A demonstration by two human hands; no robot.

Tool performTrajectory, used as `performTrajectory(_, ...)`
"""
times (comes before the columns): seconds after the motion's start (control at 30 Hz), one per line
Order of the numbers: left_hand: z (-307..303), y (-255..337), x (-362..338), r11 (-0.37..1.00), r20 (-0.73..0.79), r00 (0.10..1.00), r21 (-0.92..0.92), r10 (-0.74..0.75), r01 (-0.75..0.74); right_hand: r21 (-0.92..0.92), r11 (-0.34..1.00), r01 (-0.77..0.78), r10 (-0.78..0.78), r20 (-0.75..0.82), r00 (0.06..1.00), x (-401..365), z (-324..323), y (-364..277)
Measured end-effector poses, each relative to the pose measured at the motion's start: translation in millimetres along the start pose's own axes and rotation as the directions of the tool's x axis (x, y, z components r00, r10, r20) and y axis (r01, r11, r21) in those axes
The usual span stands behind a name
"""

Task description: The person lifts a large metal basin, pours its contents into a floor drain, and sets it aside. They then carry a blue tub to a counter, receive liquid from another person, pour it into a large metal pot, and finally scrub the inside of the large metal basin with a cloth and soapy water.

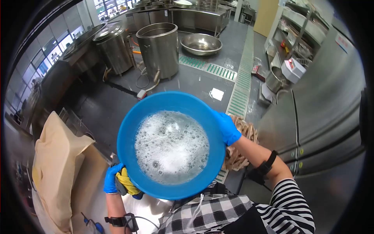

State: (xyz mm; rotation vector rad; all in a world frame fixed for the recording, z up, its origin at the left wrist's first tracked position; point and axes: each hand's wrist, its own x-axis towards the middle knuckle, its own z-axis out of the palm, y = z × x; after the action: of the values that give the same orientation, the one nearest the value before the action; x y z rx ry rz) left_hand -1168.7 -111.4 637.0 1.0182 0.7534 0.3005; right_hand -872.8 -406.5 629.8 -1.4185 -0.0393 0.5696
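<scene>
Blue plastic basin (126, 121), round and filled with foamy water (171, 144), lies at the centre of the view, between our two gloved hands; clock positions are read from its middle. Our right hand (227, 128) is closed on the rim just above 3 o'clock, with the fingers that pass beneath it hidden. Our left hand (112, 180) lies at 8 o'clock, against the outer wall, beside a yellow-and-grey cloth (127, 182) bunched below the rim; we cannot tell whether its fingers pinch the cloth, press the wall or spread under it.

Being round, the vessel shows no long axis; the governing relation is the line from hand to hand, which crosses it obliquely from 8 o'clock to just above 3. Neither grip is clearly nearer the basin, since both meet its edge, but the left lies lower in the view.

Beyond it, we note a tall steel pot (159, 54) near 12 o'clock, a lidded steel pot (113, 52) at 11 and a wide steel bowl (201, 48) between 12 and 1. A crumpled tan heap (237, 158) lies at 3 o'clock, behind our right wrist. Our checked apron (210, 210) occupies 5 o'clock.
</scene>
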Motion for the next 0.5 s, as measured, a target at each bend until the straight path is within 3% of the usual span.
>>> performTrajectory(0.03,6,-2,27,0.981,0.041,0.997,0.177,0.068,-0.075,-0.011,1.000,0.001,0.000,0.011,1.000,24,-10,-1)
performTrajectory(0.13,35,-6,83,0.999,0.075,0.997,0.042,-0.029,0.026,0.077,0.996,0.036,-0.034,-0.021,0.999,82,-34,9)
performTrajectory(0.17,40,-8,104,0.989,0.086,0.996,0.146,0.027,-0.039,0.053,0.998,0.039,-0.037,-0.047,0.998,103,-43,10)
performTrajectory(0.23,81,27,107,0.988,0.091,0.996,0.152,0.008,-0.021,0.039,0.999,0.013,-0.010,-0.066,0.998,121,-54,-18)
performTrajectory(0.33,108,28,161,0.995,0.131,0.990,0.096,-0.045,0.033,0.049,0.999,-0.008,0.012,-0.071,0.997,174,-69,-29)
performTrajectory(0.4,138,26,189,0.987,0.195,0.975,-0.093,-0.109,0.129,0.094,0.994,-0.054,0.056,-0.014,0.998,215,-91,-33)
performTrajectory(0.5,180,40,221,0.983,0.145,0.978,-0.076,-0.153,0.165,0.095,0.995,-0.043,0.045,-0.020,0.999,267,-114,-50)
